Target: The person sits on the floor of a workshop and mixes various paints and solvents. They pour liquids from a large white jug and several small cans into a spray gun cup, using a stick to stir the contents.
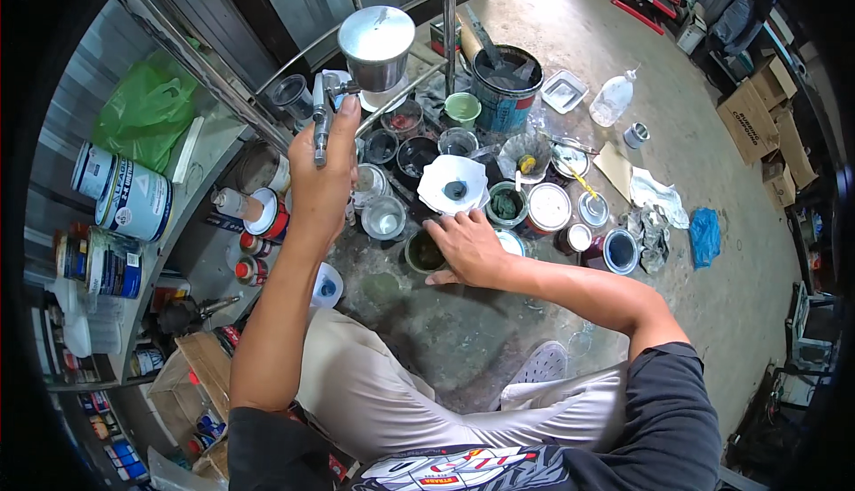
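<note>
My left hand (322, 157) is raised and closed around a metal spray gun (319, 126). On top of the gun stands a round silver paint cup (376, 44) with its lid on. Low over the floor, my right hand (468, 252) grips the right side of a clear cup (426, 258) with dark liquid, fingers at its far rim and thumb at the near side. Just beyond that hand sits a white paper cone strainer (451, 179) with a dark wet spot in its middle. Left of the cup is a clear cup of pale liquid (384, 217).
Several paint cups and cans crowd the floor, including a large dark bucket (506, 90) and a white-lidded can (549, 208). A metal frame (449, 28) rises behind. Shelves with paint tins (134, 202) stand left. A squeeze bottle (613, 99) and blue cloth (704, 237) lie right.
</note>
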A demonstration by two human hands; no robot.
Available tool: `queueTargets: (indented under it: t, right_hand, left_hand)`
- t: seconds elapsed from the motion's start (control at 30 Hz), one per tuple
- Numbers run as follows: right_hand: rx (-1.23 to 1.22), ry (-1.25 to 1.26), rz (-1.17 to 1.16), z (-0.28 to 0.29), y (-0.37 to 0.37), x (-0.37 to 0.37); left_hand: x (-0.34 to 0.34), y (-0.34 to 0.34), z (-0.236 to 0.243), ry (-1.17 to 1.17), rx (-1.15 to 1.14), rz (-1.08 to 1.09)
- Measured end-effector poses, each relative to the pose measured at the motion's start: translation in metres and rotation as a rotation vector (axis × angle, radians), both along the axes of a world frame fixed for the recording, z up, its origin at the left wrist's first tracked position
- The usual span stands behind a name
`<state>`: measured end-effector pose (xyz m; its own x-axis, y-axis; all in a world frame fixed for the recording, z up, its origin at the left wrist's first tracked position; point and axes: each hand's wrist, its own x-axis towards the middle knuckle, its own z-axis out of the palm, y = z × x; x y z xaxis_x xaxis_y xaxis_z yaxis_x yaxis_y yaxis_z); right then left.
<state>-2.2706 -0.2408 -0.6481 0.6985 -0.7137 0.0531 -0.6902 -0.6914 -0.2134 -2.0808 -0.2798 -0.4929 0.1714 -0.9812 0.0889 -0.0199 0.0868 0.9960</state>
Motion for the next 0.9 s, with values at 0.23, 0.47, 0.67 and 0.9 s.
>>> queueTargets:
  t: [0.23, 0.47, 0.67, 0.9]
  right_hand:
    - [0.057, -0.441, -0.262, 0.069, -0.049, -0.02]
    - [-0.114, -0.757, -0.304, 0.156, -0.097, -0.024]
    - [-0.204, -1.016, -0.151, 0.21, -0.113, -0.01]
    - [-0.428, -0.559, -0.224, 0.216, -0.09, -0.005]
  left_hand:
    - [0.006, -0.002, 0.003, 0.018, -0.054, 0.023]
    - [0.011, -0.001, 0.006, 0.061, -0.121, 0.037]
    - [0.013, -0.007, -0.009, -0.092, -0.112, 0.021]
    - [-0.004, -0.008, -0.025, -0.246, -0.082, -0.127]
